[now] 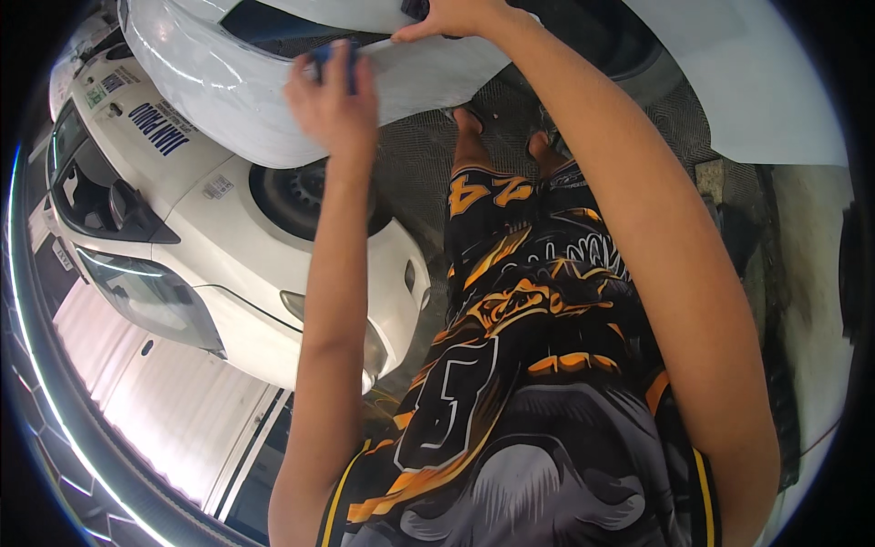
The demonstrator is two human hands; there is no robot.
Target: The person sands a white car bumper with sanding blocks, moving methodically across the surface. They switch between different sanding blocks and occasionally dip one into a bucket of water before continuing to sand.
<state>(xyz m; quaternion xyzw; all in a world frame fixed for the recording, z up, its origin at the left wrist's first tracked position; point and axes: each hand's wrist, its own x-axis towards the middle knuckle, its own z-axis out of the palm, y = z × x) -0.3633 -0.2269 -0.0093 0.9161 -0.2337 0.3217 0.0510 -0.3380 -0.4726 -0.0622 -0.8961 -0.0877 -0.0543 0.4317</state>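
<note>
Both arms reach forward to a glossy white car bumper (410, 82) with a dark opening (301, 27) in it. My left hand (333, 105), a little blurred, is closed around a small dark blue block (321, 56) at the lower edge of that opening. Its exact kind cannot be made out. Farther right, my right hand (460, 16) is at the top edge of the view. Its thumb points left over the opening, and its fingers are bent against a small dark piece (416, 9), which is partly cut off.
To the left stands a white car (228, 246) with lettering on its side and a black wheel (292, 196). A white panel (775, 82) rises at the right. Underfoot is a dark patterned floor (410, 146). A bright strip light (55, 410) runs along the left.
</note>
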